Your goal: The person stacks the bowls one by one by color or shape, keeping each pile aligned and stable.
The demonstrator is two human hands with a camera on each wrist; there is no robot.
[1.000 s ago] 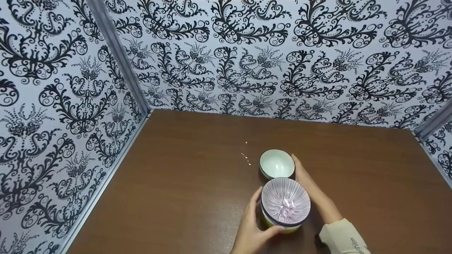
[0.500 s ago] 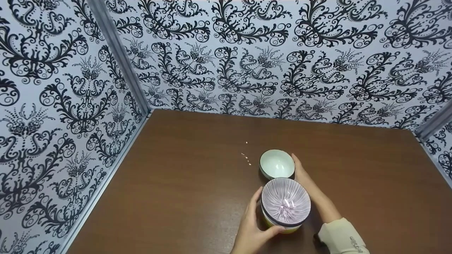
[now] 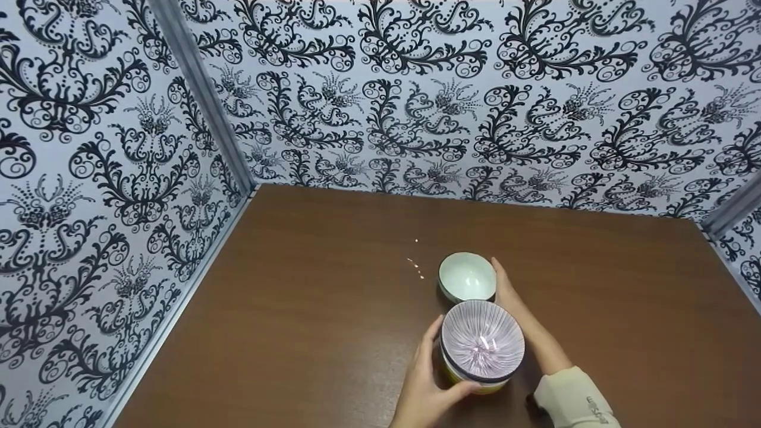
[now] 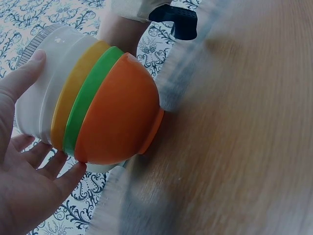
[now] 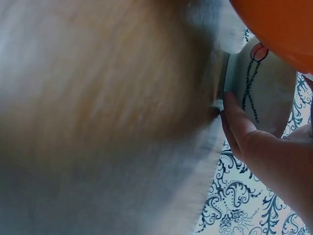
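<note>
Near the front of the table, a stack of nested bowls stands upright, topped by a bowl with purple-grey streaks inside [image 3: 483,336]. Its lower bowls show in the left wrist view: white, yellow, green [image 4: 93,93] and an orange one [image 4: 122,112] at the bottom. My left hand [image 3: 423,377] holds the stack from its left, thumb in front and fingers round the side. Just behind the stack is a pale green bowl [image 3: 467,275], with a red flower-like drawing outside. My right hand [image 3: 512,297] reaches past the stack and grips this bowl's right side; its thumb is mostly hidden.
Small white crumbs [image 3: 415,266] lie on the brown table [image 3: 297,285], left of the pale green bowl. Patterned wall panels [image 3: 416,119] enclose the back and sides. A dark device [image 4: 183,22] sits at the right cuff.
Almost nothing differs. Both hands and the bowls keep their places, apart from a very slight shift of the whole view.
</note>
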